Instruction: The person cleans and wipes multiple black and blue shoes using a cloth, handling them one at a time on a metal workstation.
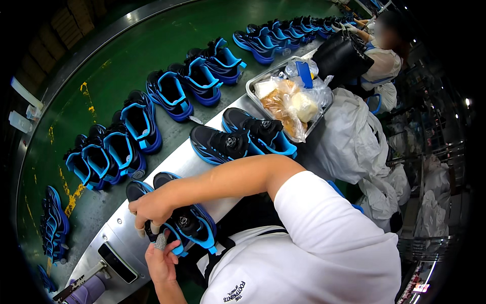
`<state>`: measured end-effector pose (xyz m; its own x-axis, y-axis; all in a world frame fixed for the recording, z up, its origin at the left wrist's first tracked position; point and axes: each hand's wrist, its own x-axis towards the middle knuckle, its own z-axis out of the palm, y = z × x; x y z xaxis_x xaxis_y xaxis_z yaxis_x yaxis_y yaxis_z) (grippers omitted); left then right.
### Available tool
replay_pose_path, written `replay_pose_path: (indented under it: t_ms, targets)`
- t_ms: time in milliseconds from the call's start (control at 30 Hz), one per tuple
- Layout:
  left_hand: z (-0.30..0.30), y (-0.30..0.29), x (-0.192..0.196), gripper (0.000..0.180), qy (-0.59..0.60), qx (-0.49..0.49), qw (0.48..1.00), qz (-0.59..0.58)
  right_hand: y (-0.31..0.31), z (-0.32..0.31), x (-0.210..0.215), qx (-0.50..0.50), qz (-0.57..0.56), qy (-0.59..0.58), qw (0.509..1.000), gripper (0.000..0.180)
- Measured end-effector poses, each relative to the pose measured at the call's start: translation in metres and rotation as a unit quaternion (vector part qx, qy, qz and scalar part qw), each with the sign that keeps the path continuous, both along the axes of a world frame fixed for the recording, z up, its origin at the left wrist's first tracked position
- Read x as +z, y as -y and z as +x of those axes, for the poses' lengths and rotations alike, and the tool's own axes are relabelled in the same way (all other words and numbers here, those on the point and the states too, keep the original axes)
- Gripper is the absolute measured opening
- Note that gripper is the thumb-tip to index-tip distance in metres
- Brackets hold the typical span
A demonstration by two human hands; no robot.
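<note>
A pair of black and blue shoes with dial fasteners lies on the metal ledge in front of me. My right hand (154,205) reaches across from above, its covered fingertips bent down onto the upper of the left shoe (174,238). At that shoe's collar, my left hand (161,261) pinches the blue edge; one finger wears a grey cover. Close beside it lies the other shoe (195,223), which neither hand appears to grip. My right hand and forearm hide part of both toes.
Further along the ledge sits another pair of shoes (235,139), near a metal tray (253,96) of bagged items. Several shoes (169,93) line the green belt (121,61). A phone (117,262) and purple cup (87,292) are nearby. White bags (349,134) and a co-worker (382,61) are at right.
</note>
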<state>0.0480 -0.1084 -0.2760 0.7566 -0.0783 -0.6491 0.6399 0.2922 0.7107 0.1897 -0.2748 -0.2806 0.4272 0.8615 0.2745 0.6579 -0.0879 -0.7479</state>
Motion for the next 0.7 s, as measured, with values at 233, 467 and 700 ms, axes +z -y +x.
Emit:
replay_pose_path:
  t_ms: [233, 467, 700]
  targets:
    - [-0.007, -0.001, 0.007, 0.042, 0.010, 0.027, 1.000, -0.003, -0.013, -0.034, -0.012, -0.087, -0.029, 0.007, 0.996, 0.024]
    - [0.009, 0.009, 0.027, 0.029, -0.028, -0.033, 0.999, -0.005, 0.009, 0.010, 0.027, 0.088, -0.140, -0.087, 0.982, 0.039]
    - [-0.001, -0.003, 0.017, 0.031, -0.043, 0.003, 0.999, -0.017, -0.010, -0.031, 0.014, -0.065, -0.086, -0.103, 0.989, 0.032]
